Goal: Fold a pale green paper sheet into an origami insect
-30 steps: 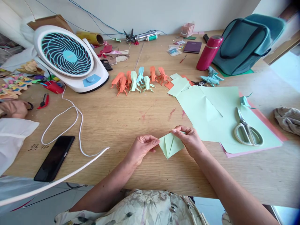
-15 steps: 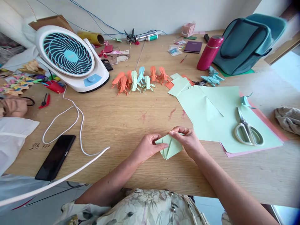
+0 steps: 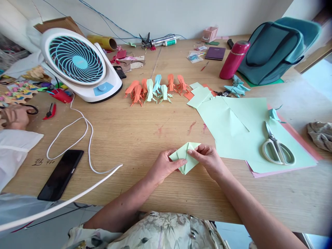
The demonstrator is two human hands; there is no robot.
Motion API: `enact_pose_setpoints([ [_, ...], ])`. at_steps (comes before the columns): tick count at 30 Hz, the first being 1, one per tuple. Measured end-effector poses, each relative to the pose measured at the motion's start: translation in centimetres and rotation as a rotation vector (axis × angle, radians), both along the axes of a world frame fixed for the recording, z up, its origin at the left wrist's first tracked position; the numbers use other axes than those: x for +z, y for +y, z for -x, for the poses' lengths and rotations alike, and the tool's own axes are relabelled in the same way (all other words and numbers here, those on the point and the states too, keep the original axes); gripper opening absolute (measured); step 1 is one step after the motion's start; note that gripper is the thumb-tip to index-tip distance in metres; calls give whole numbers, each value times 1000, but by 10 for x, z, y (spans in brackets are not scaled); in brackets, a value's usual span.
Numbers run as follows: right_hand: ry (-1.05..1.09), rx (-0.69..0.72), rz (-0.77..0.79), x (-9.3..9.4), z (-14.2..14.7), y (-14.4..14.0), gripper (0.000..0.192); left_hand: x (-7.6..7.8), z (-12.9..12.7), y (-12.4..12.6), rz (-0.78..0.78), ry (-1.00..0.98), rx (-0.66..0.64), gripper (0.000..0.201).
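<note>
A light green folded paper piece (image 3: 184,155) sits just above the wooden table (image 3: 135,138) near the front middle. My left hand (image 3: 163,167) pinches its left flap with thumb and fingers. My right hand (image 3: 207,159) grips its right side, the fingertips meeting the left hand's at the centre crease. The upper flap is raised. A stack of light green sheets (image 3: 233,128) lies right of my hands.
A row of orange, green and blue folded paper figures (image 3: 155,89) stands mid-table. Scissors (image 3: 277,148) rest on the sheets. A white fan (image 3: 77,64), white cable (image 3: 85,138) and black phone (image 3: 61,174) are at left, as is another person's hand (image 3: 15,117). Red bottle (image 3: 233,59) and teal bag (image 3: 275,46) stand back right.
My left hand slid in over the folded paper toward the right hand. The upper flap has lifted and the piece looks more closed.
</note>
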State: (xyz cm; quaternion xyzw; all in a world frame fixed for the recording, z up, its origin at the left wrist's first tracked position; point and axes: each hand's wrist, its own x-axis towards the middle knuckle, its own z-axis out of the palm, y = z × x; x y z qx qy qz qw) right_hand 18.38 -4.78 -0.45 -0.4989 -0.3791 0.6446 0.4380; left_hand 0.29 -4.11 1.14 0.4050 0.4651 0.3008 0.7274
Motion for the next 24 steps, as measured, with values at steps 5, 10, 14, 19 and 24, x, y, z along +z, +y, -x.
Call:
enact_pose_setpoints([
  [5, -5, 3, -6, 4, 2, -1, 37, -4, -3, -2, -120, 122, 19, 28],
  [10, 29, 82, -27, 8, 4, -1, 35, -3, -6, -4, -212, 244, -6, 15],
  [14, 76, 50, -31, 10, 4, -2, 33, -3, -6, -5, -213, 234, -42, 19],
  [19, 90, 14, 0, 10, 2, -3, 32, -6, -6, -6, -230, 186, -82, 26],
  [24, 134, -55, 44, 11, 2, -3, 37, -6, -8, -6, -231, 232, -107, 19],
])
